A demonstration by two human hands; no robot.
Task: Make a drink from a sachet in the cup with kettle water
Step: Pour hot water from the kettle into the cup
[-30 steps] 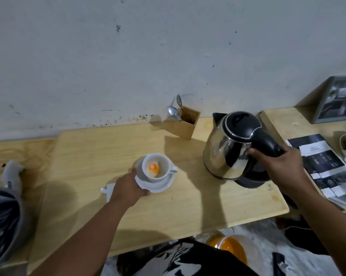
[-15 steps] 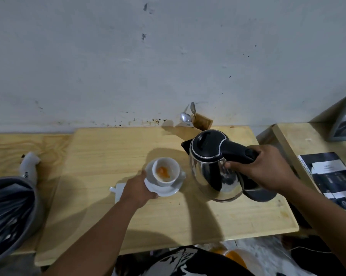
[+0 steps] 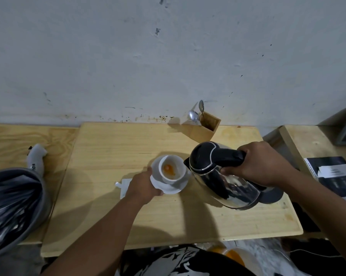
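Note:
A white cup [image 3: 173, 169] with orange powder at its bottom stands on a white saucer [image 3: 174, 188] in the middle of the wooden table [image 3: 112, 148]. My left hand [image 3: 143, 188] grips the saucer's left rim. My right hand [image 3: 259, 163] holds the black handle of the steel kettle [image 3: 226, 176], which is lifted and tilted with its spout right at the cup's right rim. No water stream is visible. A white torn sachet [image 3: 124, 185] lies on the table, partly hidden under my left hand.
A wooden holder [image 3: 207, 127] with spoons stands at the wall behind the kettle. The kettle's black base [image 3: 271, 196] sits at the right, partly hidden. A grey bin with a black bag [image 3: 12, 208] is at the left. Booklets [image 3: 335, 178] lie on the right table.
The kettle has been lifted off its base, carried left to the cup and tilted towards it. My left hand stays on the saucer.

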